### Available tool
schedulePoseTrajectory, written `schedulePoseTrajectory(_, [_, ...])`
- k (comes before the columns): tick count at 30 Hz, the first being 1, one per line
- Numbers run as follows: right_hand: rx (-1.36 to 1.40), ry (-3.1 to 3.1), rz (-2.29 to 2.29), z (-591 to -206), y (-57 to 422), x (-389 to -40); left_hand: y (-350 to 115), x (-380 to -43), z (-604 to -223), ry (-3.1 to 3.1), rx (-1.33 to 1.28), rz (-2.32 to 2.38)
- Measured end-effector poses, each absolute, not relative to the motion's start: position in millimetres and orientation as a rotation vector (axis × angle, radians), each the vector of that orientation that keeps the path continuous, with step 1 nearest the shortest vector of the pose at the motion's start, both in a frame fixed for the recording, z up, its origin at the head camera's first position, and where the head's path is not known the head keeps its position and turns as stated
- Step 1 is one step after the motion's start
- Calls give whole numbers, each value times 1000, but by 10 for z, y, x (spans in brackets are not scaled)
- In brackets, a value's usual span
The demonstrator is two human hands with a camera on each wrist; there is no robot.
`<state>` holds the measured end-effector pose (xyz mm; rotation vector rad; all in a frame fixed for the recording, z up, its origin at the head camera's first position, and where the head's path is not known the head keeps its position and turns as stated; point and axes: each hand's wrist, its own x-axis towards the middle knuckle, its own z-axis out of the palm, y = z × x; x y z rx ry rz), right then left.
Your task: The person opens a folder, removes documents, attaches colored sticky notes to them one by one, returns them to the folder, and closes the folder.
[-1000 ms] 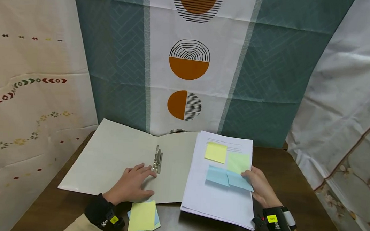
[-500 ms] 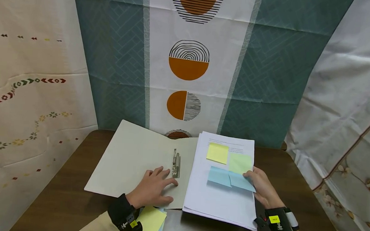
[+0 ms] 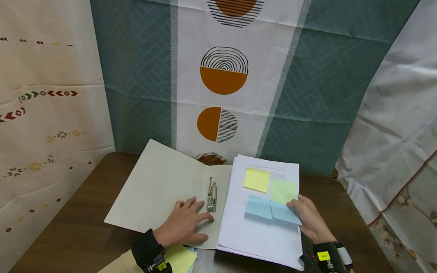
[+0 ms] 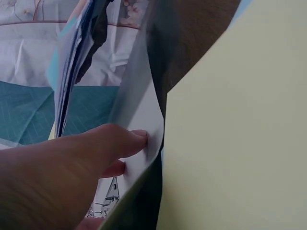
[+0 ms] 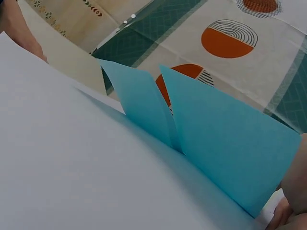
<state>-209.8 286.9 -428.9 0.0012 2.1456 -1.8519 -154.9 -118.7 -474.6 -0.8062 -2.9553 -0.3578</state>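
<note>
A cream lever-arch folder (image 3: 160,187) lies spread on the table, its metal clip (image 3: 212,196) near the fold. My left hand (image 3: 186,223) rests on its inside with fingers spread, just below the clip; the left wrist view shows the thumb (image 4: 129,143) against the board. At the right edge my right hand (image 3: 310,219) grips a stack of white paper (image 3: 254,239), thumb on top, overlapping the folder's right side. Stuck on the top sheet are a yellow sticky note (image 3: 256,179), a green one (image 3: 283,191) and two blue ones (image 5: 225,148), whose free ends stand up.
Loose yellow and blue sticky notes (image 3: 179,262) lie by the folder's lower edge, partly hidden under my left wrist. The brown table (image 3: 72,228) meets a patterned cloth (image 3: 219,124) at the back, with cloths at both sides.
The folder has slid to the right with my left hand on it, bringing the clip nearer the paper stack. The right hand and stack have hardly moved. The left wrist covers more of the loose notes.
</note>
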Motion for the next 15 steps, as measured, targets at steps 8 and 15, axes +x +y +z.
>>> schedulePoseTrajectory(8, [-47,2137,-1808,-4295,2735,-2291,-1172,-1547,-4737,-2952,-797,-290])
schedulePoseTrajectory(15, [6,2152,-1729,-4408,2656,-2466,-1152,-1556,-4725,-2975,-777,-277])
